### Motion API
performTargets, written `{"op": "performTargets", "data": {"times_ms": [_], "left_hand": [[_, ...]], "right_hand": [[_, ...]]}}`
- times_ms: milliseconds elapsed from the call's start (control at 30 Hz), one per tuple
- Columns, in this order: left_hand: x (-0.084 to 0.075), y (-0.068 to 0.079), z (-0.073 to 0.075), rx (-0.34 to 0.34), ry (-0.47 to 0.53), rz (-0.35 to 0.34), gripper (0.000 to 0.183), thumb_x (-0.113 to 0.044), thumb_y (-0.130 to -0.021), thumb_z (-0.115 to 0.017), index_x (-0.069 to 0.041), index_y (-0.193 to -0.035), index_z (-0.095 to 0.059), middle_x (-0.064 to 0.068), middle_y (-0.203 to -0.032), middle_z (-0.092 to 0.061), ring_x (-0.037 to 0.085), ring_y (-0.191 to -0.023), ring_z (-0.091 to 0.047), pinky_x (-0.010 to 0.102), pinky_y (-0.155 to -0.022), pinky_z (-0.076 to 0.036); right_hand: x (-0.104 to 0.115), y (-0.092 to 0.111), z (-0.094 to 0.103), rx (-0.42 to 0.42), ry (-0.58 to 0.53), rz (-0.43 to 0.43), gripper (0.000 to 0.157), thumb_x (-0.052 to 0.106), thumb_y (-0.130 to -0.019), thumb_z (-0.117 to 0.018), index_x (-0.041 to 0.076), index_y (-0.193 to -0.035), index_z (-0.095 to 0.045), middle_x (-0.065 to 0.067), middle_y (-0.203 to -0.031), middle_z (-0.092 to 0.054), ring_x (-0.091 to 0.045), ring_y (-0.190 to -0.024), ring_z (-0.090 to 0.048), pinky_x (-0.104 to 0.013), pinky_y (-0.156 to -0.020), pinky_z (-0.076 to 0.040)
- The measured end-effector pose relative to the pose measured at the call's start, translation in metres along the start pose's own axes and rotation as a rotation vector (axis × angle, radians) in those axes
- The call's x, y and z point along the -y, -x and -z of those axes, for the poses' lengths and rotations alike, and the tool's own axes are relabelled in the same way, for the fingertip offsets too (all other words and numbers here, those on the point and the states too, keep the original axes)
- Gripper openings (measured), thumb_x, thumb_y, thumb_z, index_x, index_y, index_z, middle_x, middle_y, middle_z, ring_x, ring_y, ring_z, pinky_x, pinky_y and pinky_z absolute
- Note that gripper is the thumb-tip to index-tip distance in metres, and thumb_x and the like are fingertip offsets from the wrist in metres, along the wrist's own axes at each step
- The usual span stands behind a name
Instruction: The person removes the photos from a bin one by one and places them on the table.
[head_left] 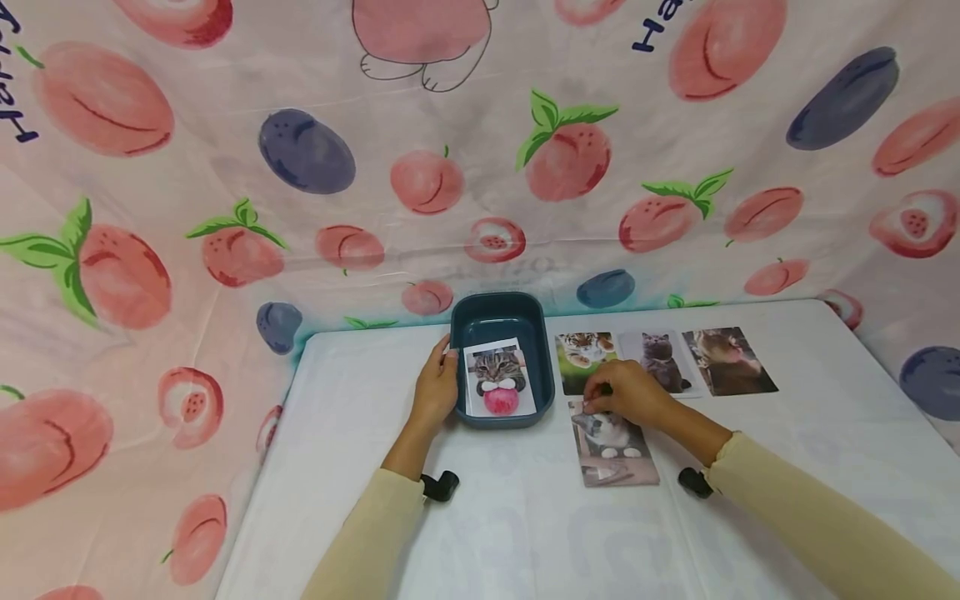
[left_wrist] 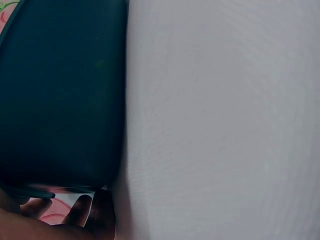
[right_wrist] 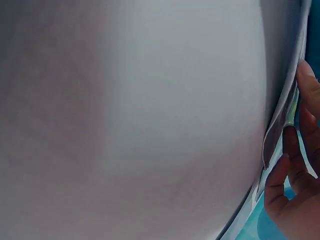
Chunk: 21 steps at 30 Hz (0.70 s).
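Observation:
A dark teal plastic tray (head_left: 548,367) stands on the white table, and a photo card of a tabby cat with a pink ball (head_left: 501,379) lies in it over another white-edged card. My left hand (head_left: 437,383) grips the tray's left side, thumb at the rim; in the left wrist view the fingers (left_wrist: 82,212) reach around the tray wall. My right hand (head_left: 628,387) pinches the top left edge of a photo card of a grey-and-white cat (head_left: 617,454), right of the tray. From the right wrist, thumb and fingertips show close at a card edge (right_wrist: 285,102).
Behind the right hand a row of photo cards lies flat: a tiger cub (head_left: 573,375), a dark grey cat (head_left: 658,354) and a brown furry animal (head_left: 727,358). The hand partly covers the tiger card. A fruit-printed cloth (head_left: 420,250) hangs behind the table (head_left: 517,517).

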<state>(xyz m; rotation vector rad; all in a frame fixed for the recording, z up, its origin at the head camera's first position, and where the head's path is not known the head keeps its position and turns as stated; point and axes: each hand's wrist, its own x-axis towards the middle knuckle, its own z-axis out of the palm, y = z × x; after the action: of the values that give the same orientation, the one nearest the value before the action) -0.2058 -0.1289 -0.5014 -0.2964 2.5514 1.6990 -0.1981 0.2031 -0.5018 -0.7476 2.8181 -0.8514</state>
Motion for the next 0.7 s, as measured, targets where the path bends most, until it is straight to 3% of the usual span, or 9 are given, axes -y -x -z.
{"op": "performTargets", "data": {"times_ms": [200,400,533,700], "left_hand": [[0.000,0.000,0.000,0.002,-0.002,0.008,0.050,-0.043,-0.110,-0.039,-0.033,-0.159,-0.036,0.011,-0.156,-0.048,0.031,-0.148,-0.040,0.055,-0.122,-0.029],[-0.001,0.000,0.001,-0.003,-0.002,-0.006,0.050,-0.042,-0.110,-0.039,-0.031,-0.159,-0.037,0.012,-0.155,-0.050,0.032,-0.146,-0.042,0.056,-0.122,-0.030],[0.000,0.000,0.001,0.000,0.006,-0.014,0.049,-0.040,-0.111,-0.040,-0.030,-0.159,-0.037,0.014,-0.148,-0.054,0.032,-0.140,-0.047,0.056,-0.120,-0.032],[0.001,-0.001,0.000,0.010,0.022,-0.016,0.049,-0.039,-0.111,-0.040,-0.030,-0.159,-0.038,0.014,-0.140,-0.058,0.032,-0.132,-0.051,0.055,-0.117,-0.036]], "right_hand": [[0.006,-0.013,0.011,-0.030,-0.015,0.074,0.014,0.022,-0.078,-0.089,0.020,-0.087,-0.078,0.010,-0.084,-0.071,-0.006,-0.076,-0.061,-0.028,-0.067,-0.051],[0.047,-0.056,0.044,-0.057,-0.006,0.111,0.024,0.025,-0.082,-0.087,0.012,-0.100,-0.078,0.004,-0.087,-0.071,-0.015,-0.082,-0.063,-0.036,-0.074,-0.055],[0.075,-0.093,0.059,0.056,0.020,0.098,0.033,0.035,-0.085,-0.084,0.014,-0.110,-0.076,0.000,-0.094,-0.071,-0.018,-0.088,-0.063,-0.038,-0.079,-0.054],[0.098,-0.141,0.057,0.264,0.052,0.118,0.041,0.039,-0.087,-0.082,0.013,-0.118,-0.074,-0.008,-0.110,-0.072,-0.022,-0.100,-0.065,-0.041,-0.089,-0.054]]}}
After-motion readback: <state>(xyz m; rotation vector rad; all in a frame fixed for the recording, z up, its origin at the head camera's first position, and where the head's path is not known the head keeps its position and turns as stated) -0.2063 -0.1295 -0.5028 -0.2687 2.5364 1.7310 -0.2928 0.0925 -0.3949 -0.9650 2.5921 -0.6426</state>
